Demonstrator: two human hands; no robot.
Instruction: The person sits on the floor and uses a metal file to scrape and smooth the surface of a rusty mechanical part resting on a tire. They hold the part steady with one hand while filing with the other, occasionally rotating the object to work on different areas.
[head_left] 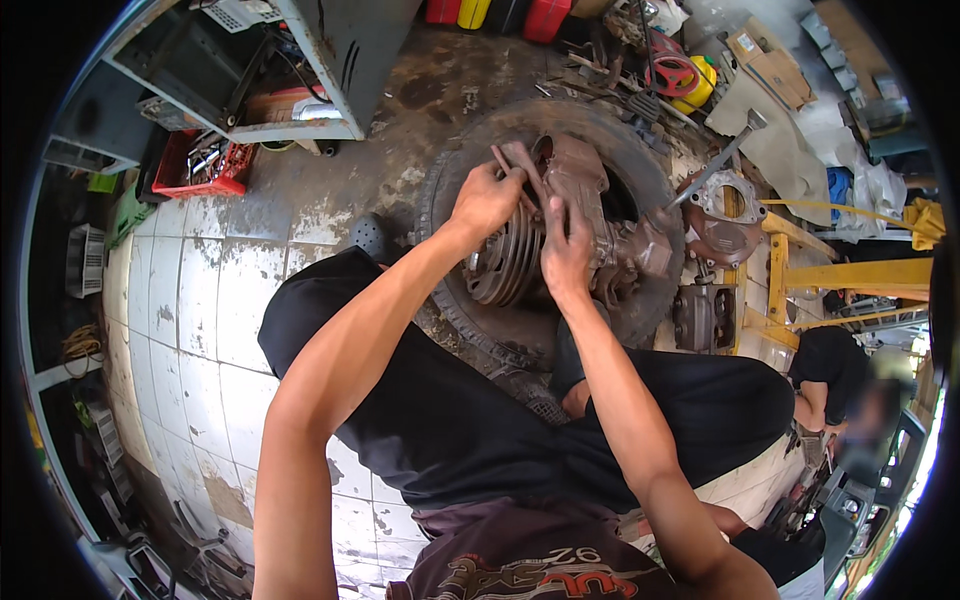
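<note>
- Status: judging it partway. Brown, grimy cast-metal assembly (582, 178) is sitting as one built-up body on a black rubber tyre (470, 150), which is lying flat on the floor, just ahead of the person's knees.
- Done: main body and the stack of brown grooved metal rings (512, 262) on its near left side are sitting together.
- Left: a brown flanged housing with a round opening (718, 236) and a dark blocky metal part (699, 318) are lying separate, just right of the tyre. Can't tell if they belong to it, or whether it's coming apart or going together.
- Left hand (488, 203): fingers are curling in, pinching a narrow brown strip-like piece (524, 165) above the rings. Material unclear.
- Right hand (568, 250): fingers are pointing away from the person, over the assembly beside the rings. Can't tell if it's gripping anything.
- Long grey metal bar (716, 163) is slanting up to the far right from the assembly's right side.
- Count: one assembly, one tyre, one strip, one bar, one flanged housing, one blocky part. Rings: several, hands are hiding some, no firm count.
- Around: one red plastic crate of metal bits (190, 188) is standing far left; one yellow metal stand (850, 275) is standing right.
</note>
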